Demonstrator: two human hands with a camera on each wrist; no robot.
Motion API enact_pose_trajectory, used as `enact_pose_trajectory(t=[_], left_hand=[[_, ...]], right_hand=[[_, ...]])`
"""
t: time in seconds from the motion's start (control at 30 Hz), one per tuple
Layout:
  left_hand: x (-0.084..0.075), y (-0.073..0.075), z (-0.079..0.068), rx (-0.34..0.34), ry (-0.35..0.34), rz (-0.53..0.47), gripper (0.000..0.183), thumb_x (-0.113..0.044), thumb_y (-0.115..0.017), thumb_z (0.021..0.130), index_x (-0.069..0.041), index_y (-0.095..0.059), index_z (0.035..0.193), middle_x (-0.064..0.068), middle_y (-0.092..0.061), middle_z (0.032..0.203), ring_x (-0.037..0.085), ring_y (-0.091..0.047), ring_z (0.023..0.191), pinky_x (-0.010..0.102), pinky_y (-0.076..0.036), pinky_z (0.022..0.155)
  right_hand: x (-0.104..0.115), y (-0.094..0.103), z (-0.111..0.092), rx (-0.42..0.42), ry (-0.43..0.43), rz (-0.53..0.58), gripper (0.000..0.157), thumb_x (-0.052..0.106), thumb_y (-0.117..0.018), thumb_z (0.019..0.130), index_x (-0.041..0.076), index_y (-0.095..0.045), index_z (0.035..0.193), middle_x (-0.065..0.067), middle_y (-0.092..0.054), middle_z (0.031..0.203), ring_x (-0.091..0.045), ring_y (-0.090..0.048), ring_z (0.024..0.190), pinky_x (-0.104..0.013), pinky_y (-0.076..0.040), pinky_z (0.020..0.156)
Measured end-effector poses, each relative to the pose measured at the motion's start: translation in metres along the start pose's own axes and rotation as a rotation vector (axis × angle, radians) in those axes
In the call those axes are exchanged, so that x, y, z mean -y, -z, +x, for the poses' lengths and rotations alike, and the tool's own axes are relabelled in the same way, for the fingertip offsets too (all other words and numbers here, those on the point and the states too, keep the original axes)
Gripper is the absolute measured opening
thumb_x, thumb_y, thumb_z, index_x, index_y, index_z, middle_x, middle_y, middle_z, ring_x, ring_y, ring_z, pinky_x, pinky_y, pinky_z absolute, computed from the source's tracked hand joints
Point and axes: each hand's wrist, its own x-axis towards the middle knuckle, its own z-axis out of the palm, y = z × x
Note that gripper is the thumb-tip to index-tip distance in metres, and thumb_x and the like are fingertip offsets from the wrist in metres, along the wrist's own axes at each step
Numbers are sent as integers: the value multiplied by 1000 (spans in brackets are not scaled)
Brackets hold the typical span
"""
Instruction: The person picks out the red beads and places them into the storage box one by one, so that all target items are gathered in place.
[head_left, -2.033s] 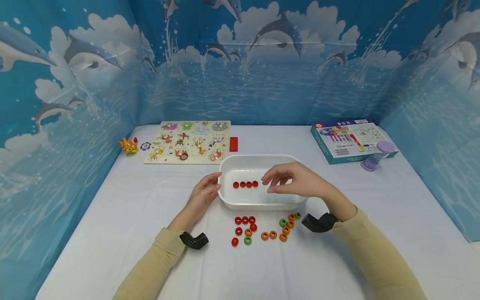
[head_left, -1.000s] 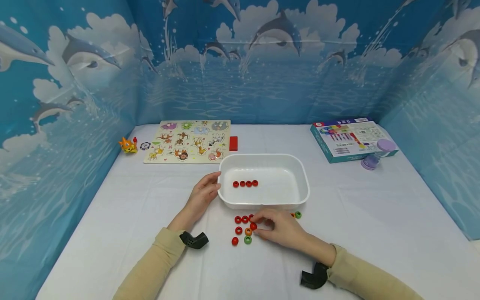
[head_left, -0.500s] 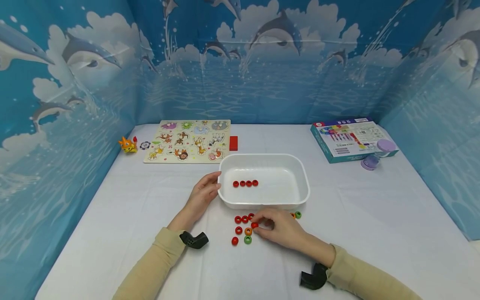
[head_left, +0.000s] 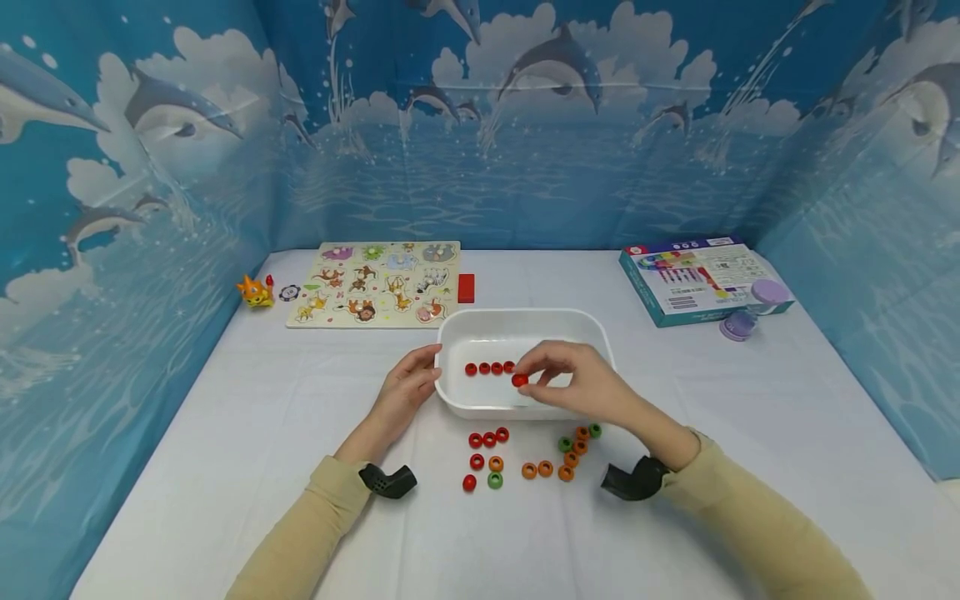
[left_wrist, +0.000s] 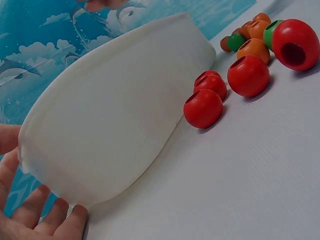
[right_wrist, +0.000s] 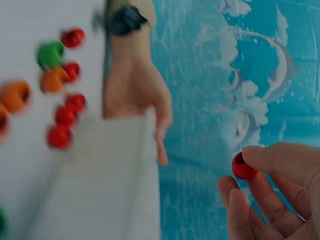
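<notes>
My right hand [head_left: 581,379] pinches a red bead [right_wrist: 244,167] between thumb and fingertips, over the white tray [head_left: 555,411]. A short row of red beads [head_left: 484,368] lies inside the tray, its right end close to the pinched bead. My left hand [head_left: 401,390] holds the tray's left end; the left wrist view shows the thumb side at the rim and other fingers [left_wrist: 75,222] at the lower edge. In front of the tray lie loose beads: several red beads [head_left: 489,439], orange beads [head_left: 545,469] and green beads [head_left: 495,480], each with a hole.
Behind the tray lie a wooden animal puzzle board [head_left: 382,283] and a red block [head_left: 466,288]. An orange toy figure [head_left: 256,292] stands at the left. A flat printed box [head_left: 701,279] and a purple-lidded tub [head_left: 738,325] are at the back right.
The right hand reached down from above the tray to the loose beads, took a red bead from among them, and carried it up over the tray. The left hand stays at the tray's end.
</notes>
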Motion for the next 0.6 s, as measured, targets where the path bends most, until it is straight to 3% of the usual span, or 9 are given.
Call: enact_pose_trajectory(t=[0.27,0.4,0.6], left_hand=[[-1,0,-1,11,-2,1,40,-4,-54,86,-6,-46,125,6,-41,132,20,-39,120,31,-38,96],[-2,0,-1,13,1,4,41,-4,-54,86,-6,-46,126,6,-41,131,20,-38,120,30,-38,96],[-2,0,-1,21,5,7,42,-5,-55,86,-4,-44,127,8,-40,132,21,-38,121,31,-37,97]], right_hand=[[-18,34,53,66,-97,48,30,14,-69,77,5,-61,105,-9,-61,102,-16,-58,90,-32,-51,76],[-40,36,73,133,-206,41,34,13,-71,76,5,-61,107,-10,-61,104,-18,-58,92,-31,-50,79],[-72,29,87,278,-331,-19,35,7,-72,73,2,-60,106,-7,-60,94,-21,-55,85,-30,-49,76]])
